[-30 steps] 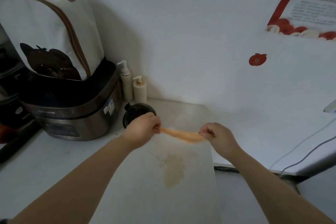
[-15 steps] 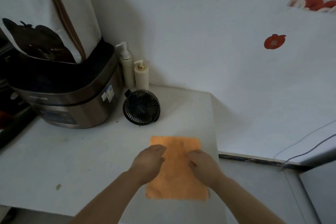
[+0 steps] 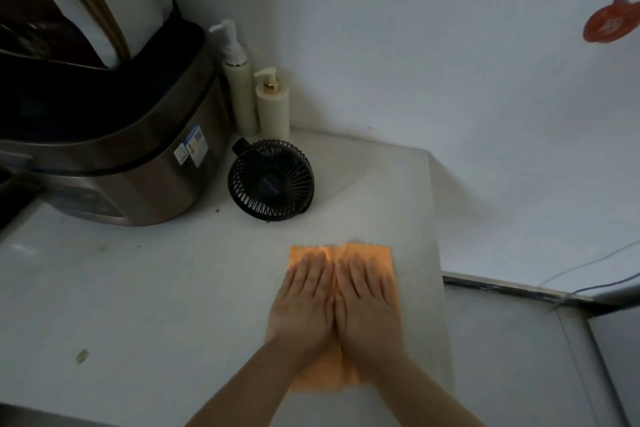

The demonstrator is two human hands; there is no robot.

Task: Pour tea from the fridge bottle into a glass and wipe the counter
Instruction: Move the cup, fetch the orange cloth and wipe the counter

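Observation:
An orange cloth point(image 3: 377, 251) lies flat on the white counter point(image 3: 156, 288), near its right edge. My left hand point(image 3: 304, 302) and my right hand point(image 3: 367, 302) rest palm-down on it side by side, fingers straight and pressed together, touching each other along the thumbs. The hands cover most of the cloth; only its far strip and a part near my wrists show. No bottle or glass is in view.
A small black fan point(image 3: 272, 180) lies just beyond the cloth. Two cream pump bottles point(image 3: 273, 104) stand in the corner by the wall. A metallic cooker point(image 3: 114, 163) with a bag on top fills the left. A small speck point(image 3: 82, 356) marks the counter's front left.
The cloth went from stretched in the air between both hands to lying spread on the counter over the brown stain. My hands have flattened on it and slid together toward its far edge.

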